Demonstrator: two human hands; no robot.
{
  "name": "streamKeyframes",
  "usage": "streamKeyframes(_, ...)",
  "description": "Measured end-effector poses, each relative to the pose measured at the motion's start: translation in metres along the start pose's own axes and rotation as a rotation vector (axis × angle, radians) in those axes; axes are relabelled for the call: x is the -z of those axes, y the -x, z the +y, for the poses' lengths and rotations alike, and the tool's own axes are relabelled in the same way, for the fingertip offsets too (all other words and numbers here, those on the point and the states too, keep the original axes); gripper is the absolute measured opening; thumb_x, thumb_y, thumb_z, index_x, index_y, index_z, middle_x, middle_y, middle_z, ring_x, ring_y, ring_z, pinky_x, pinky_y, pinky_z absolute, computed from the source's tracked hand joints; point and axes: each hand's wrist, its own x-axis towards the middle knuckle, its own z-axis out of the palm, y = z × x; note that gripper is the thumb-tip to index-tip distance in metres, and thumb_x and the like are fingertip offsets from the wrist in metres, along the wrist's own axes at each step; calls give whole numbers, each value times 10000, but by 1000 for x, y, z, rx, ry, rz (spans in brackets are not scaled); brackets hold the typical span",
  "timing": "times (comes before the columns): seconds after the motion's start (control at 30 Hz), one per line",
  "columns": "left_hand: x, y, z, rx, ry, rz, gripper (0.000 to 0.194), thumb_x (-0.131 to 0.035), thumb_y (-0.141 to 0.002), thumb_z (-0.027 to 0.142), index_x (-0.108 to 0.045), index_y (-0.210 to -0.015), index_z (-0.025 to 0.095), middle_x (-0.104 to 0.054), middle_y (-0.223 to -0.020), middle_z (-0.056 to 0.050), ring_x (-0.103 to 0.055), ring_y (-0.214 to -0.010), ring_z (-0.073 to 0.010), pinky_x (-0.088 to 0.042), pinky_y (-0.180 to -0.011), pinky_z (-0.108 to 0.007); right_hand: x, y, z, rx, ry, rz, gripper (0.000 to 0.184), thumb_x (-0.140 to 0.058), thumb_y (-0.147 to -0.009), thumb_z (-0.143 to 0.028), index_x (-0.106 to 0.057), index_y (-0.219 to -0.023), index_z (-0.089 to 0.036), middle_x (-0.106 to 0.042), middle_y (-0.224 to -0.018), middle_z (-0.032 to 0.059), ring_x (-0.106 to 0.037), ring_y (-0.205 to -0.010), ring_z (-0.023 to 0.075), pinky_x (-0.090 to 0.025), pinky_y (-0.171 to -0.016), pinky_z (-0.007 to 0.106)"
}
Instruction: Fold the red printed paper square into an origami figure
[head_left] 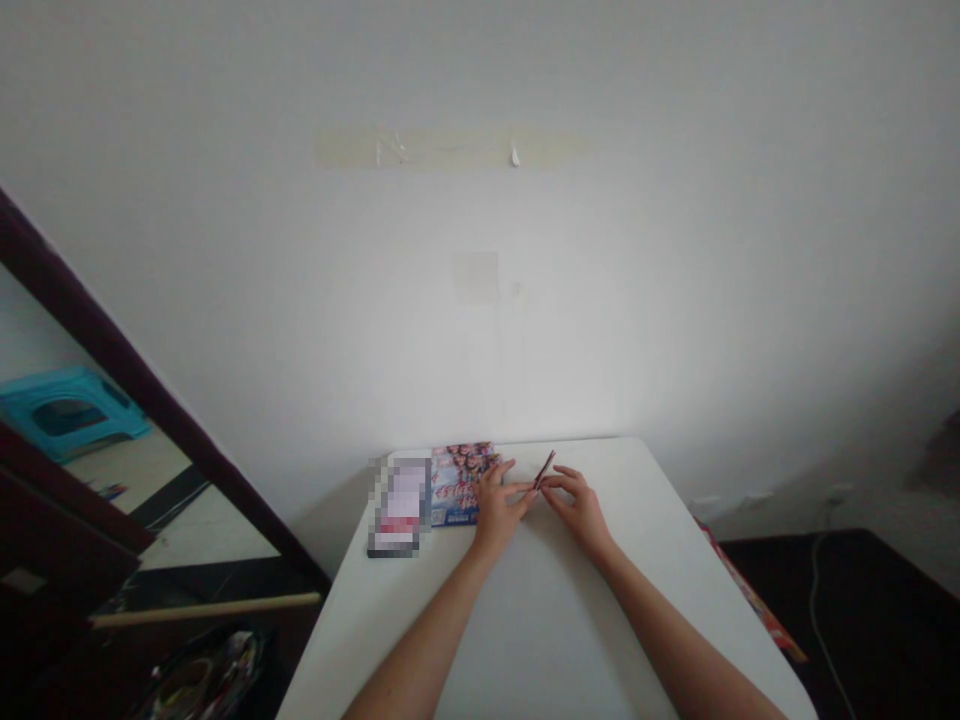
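A thin, narrow strip (547, 466), dark reddish with a pale edge, stands tilted between my two hands; it looks like folded paper, but its exact kind is too small to tell. My left hand (498, 508) pinches its lower end between thumb and forefinger, with the other fingers spread. From the other side, the closed fingertips of my right hand (574, 505) grip the same lower end. Beside and partly behind my left hand lies a colourful printed leaflet (454, 490) with many small figures and a blue lower band.
Left of the leaflet, a phone (403, 500) with a blurred-out screen lies on the white table (525, 630). The table's far edge meets a white wall (637, 250). A mirror (217, 510) leans at the left, above a dark bag (206, 670). A cable (816, 600) hangs at the right.
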Motion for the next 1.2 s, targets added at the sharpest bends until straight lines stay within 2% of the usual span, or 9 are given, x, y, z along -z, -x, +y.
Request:
streamKeyframes(0.37, 0, -1, 0, 31, 52, -9, 64, -815, -709, 278, -793, -769, 284, -652, -1284, -48, -506, -1258, -292, -342, -1094, -551, -3, 0, 5, 32, 7, -1, 229, -610, -872, -481, -742, -893, -295, -738, -1005, 54, -523, -1233, 284, -406, -1077, 531)
streamKeyframes(0.67, -1, -2, 1, 25, 37, -38, 55, -751, -781, 269, -794, -797, 300, -640, -1309, -39, -483, -1287, -294, -313, -1111, -573, -2, -3, 0, 55, 28, 27, 246, -605, -873, -495, -742, -853, -291, -747, -984, 51, -526, -1196, 284, -396, -1068, 545)
streamKeyframes(1.2, -1, -1, 3, 32, 49, -54, 31, -769, -752, 264, -785, -762, 289, -629, -1324, -37, -455, -1314, -299, -283, -1120, -583, -2, -4, 3, 48, 43, 32, 276, -646, -829, -541, -754, -799, -289, -736, -1032, 55, -512, -1213, 282, -385, -1064, 529)
